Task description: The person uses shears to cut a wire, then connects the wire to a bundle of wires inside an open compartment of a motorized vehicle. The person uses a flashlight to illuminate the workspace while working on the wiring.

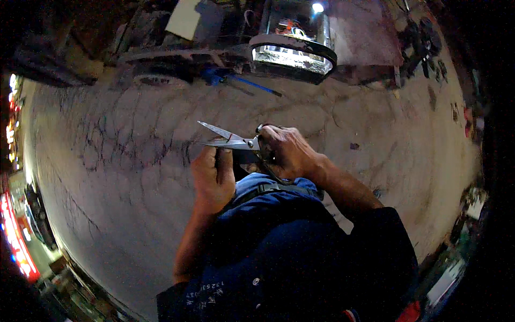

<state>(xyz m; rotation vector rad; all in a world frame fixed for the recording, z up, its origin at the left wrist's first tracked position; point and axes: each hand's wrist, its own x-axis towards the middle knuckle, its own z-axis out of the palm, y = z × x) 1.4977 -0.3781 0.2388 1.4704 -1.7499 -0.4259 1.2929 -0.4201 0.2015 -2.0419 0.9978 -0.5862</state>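
My right hand [287,150] is closed round the handles of a pair of scissors [233,143], in front of my waist. The two silver blades stand apart and point left, and a small dark reddish streak shows between them near the pivot. Just below the lower blade is my left hand [213,180], its fingers curled and pressed together. Their tips reach up to that blade, which hides them in part. Whether they touch the metal or pinch something small, I cannot make out.
Ahead stands a lit machine with a curved dark rim [292,45]. A blue long-handled tool [241,81] lies on the ground left of it. Stained concrete [123,188] spreads around me. A bright red sign [19,241] glows at the far left.
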